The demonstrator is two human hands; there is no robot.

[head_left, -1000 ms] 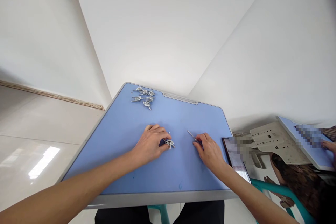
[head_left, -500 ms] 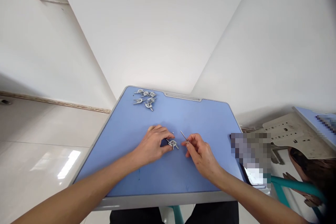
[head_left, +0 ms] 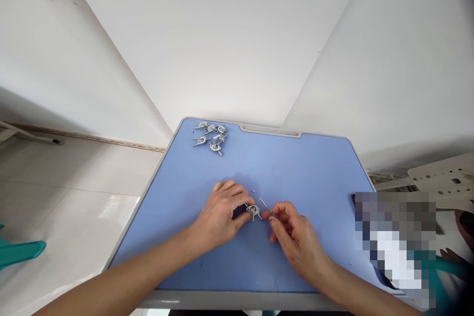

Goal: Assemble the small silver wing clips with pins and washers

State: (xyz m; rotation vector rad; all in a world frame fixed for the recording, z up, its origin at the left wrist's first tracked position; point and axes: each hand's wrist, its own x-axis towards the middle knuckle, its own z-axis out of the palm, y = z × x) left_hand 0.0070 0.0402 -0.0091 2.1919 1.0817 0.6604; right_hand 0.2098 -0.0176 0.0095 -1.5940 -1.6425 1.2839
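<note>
A blue counter (head_left: 296,168) fills the middle of the view, its far edge set against a white wall and bearing a shallow groove (head_left: 270,132); pale floor tiles (head_left: 74,197) lie beyond the counter's left edge; the left hand (head_left: 222,210) rests near the counter's centre, palm down, thumb and fingers closed around a small metal fitting (head_left: 253,210) and holding it against the surface; the right hand (head_left: 292,229) sits just to the right of it, a little nearer the counter's front edge, thumb and forefinger pinched on a thin metal tool (head_left: 264,206) whose tip slants towards the fitting and ends just beside it; whether tip and fitting touch I cannot tell; a heap of like fittings (head_left: 211,137) lies well apart at the counter's far left corner; a tiny loose speck (head_left: 253,190), perhaps a screw, lies on the counter just beyond the held fitting.
</note>
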